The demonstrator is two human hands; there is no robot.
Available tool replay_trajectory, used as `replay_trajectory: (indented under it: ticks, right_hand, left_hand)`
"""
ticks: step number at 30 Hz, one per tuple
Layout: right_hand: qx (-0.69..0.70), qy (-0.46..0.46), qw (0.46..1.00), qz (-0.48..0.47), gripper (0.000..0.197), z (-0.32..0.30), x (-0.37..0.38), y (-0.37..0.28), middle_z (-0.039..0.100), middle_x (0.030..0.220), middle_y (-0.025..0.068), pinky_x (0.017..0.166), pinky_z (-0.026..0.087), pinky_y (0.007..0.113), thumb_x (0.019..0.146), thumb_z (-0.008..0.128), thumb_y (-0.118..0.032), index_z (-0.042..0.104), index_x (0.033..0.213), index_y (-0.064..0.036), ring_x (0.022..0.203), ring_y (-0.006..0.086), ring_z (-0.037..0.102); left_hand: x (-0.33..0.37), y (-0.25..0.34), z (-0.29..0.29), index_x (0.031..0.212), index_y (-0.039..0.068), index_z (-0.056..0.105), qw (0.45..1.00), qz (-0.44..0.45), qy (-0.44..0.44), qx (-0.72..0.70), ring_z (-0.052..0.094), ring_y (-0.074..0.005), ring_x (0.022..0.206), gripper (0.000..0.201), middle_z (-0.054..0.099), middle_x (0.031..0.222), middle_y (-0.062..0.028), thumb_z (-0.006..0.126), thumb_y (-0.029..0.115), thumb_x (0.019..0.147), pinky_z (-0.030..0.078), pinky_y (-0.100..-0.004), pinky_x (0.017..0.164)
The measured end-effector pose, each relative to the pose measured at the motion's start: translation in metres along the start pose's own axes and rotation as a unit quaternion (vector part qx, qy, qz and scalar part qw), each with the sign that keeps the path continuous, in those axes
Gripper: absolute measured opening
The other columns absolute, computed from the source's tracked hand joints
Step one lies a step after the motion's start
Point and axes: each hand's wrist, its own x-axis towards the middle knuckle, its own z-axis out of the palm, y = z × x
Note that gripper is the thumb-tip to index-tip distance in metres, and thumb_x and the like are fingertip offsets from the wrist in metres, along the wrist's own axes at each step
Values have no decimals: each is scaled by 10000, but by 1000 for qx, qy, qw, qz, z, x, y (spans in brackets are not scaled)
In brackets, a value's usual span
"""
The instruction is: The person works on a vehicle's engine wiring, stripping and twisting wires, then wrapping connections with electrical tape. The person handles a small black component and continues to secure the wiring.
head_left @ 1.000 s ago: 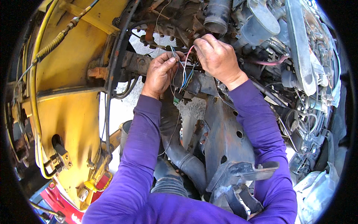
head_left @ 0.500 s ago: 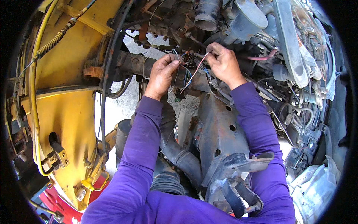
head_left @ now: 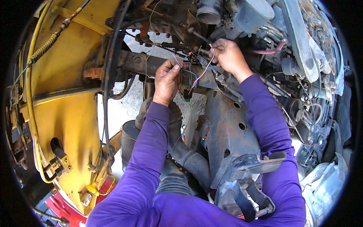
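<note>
My left hand (head_left: 166, 81) is closed in a pinch, thumb against fingers, on a thin pale grey wire (head_left: 175, 57) whose end sticks up past the fingertips. To its right, my right hand (head_left: 231, 58) pinches a pink-and-white wire (head_left: 204, 72) that slants down and left from the fingers. Both wires hang apart from each other. Between the hands a small bunch of blue wires (head_left: 195, 74) dangles in front of a dark, rusty steel beam (head_left: 141, 66). The fingers partly hide where each wire is gripped.
A yellow metal body (head_left: 72, 125) with hoses fills the left side. Below my right hand stands a grey steel bracket (head_left: 228, 125) with round holes. Corrugated black hose (head_left: 174, 181) lies near my body. Engine parts and a pink hose (head_left: 270, 49) crowd the right.
The view has shifted slightly, so the machinery sits a little differently. My right hand has drawn slightly away from the left, and the pink-and-white wire hangs with more of a bend.
</note>
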Motion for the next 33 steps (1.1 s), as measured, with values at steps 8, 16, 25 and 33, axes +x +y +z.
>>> replay_trajectory:
  ticks: [8, 16, 25, 33]
  right_hand:
    - [-25, -44, 999, 17, 183, -3, -3, -10, 700, 808, 93, 549, 515, 279, 967, 625, -79, 656, 1052, 79, 623, 131, 632]
    - [63, -52, 995, 65, 174, -2, -1, -9, 707, 784, 109, 511, 523, 293, 947, 632, -92, 679, 937, 75, 596, 150, 653]
    - [29, -58, 996, 52, 195, -1, -2, -16, 719, 786, 92, 505, 490, 296, 934, 651, -99, 713, 1004, 72, 579, 141, 634]
    - [31, -54, 998, 13, 170, 4, -4, -18, 716, 756, 82, 567, 504, 311, 909, 676, -102, 738, 922, 55, 577, 141, 625]
  left_hand:
    - [4, -1, 0, 1043, -29, 614, 995, -65, 38, -66, 590, -221, 989, 123, 606, 1056, -101, 583, 66, 972, 453, -403, 1017]
    - [8, -3, -5, 1019, -35, 613, 995, -38, 5, -97, 589, -228, 952, 142, 614, 1011, -113, 598, 95, 965, 452, -466, 1032]
    - [10, -6, -14, 1049, -32, 581, 996, -37, -19, -80, 558, -238, 969, 231, 569, 1030, -118, 614, 181, 966, 404, -513, 1077]
    - [7, -4, -13, 1067, -45, 580, 996, -36, -23, -75, 555, -247, 964, 243, 580, 1016, -129, 606, 173, 962, 395, -517, 1079]
